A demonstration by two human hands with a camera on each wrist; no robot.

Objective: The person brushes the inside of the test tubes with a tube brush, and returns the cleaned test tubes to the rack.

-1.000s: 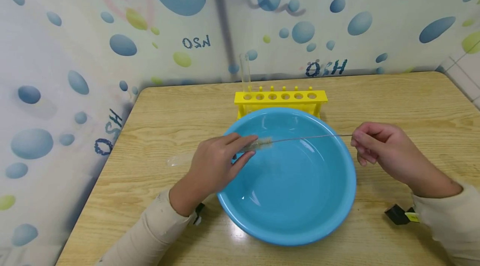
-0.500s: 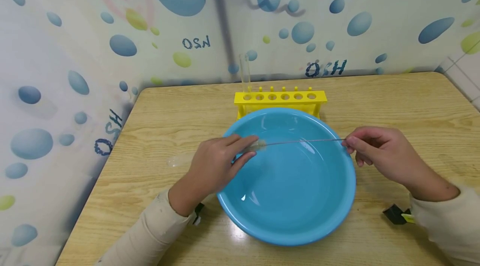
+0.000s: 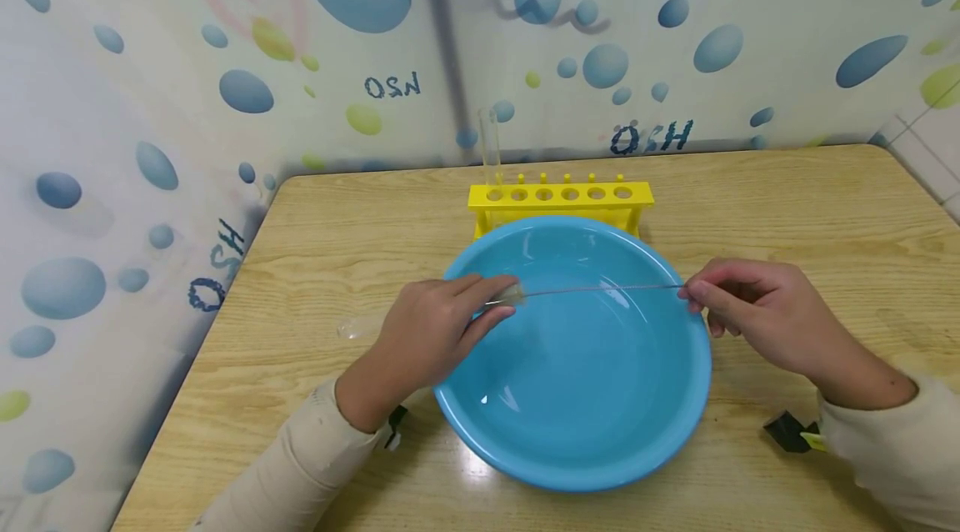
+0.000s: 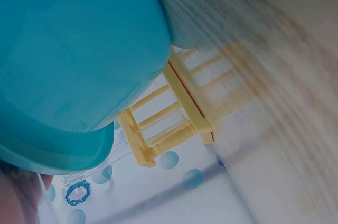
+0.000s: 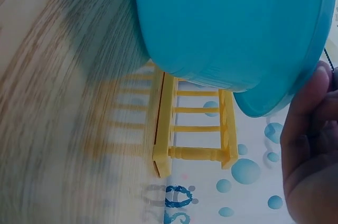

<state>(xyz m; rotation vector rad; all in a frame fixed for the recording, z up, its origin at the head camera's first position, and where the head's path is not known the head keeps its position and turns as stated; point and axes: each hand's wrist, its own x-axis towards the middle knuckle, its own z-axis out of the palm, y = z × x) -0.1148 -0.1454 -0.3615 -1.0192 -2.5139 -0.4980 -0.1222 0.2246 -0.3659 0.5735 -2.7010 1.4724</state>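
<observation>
In the head view, my left hand (image 3: 420, 332) grips a clear glass test tube (image 3: 358, 326) lying nearly level, its rounded end sticking out to the left. The tube's mouth points right, over the blue basin (image 3: 573, 382). A test tube brush (image 3: 600, 289) has its pale bristles at the tube's mouth, seemingly inside it; the fingers partly hide them. Its thin twisted wire runs right to my right hand (image 3: 772, 319), which pinches the wire end between thumb and fingers above the basin's right rim. The right wrist view shows those fingers (image 5: 306, 118) beside the rim.
Behind the basin stands a yellow test tube rack (image 3: 561, 195), with another clear test tube (image 3: 490, 144) upright in its leftmost hole. The wooden table (image 3: 360, 223) meets a patterned wall (image 3: 337, 57) at the back and left.
My right hand has moved left and slightly toward me, pushing the brush leftward, so its bristles have gone from outside the tube's mouth into it. The left hand stays almost still.
</observation>
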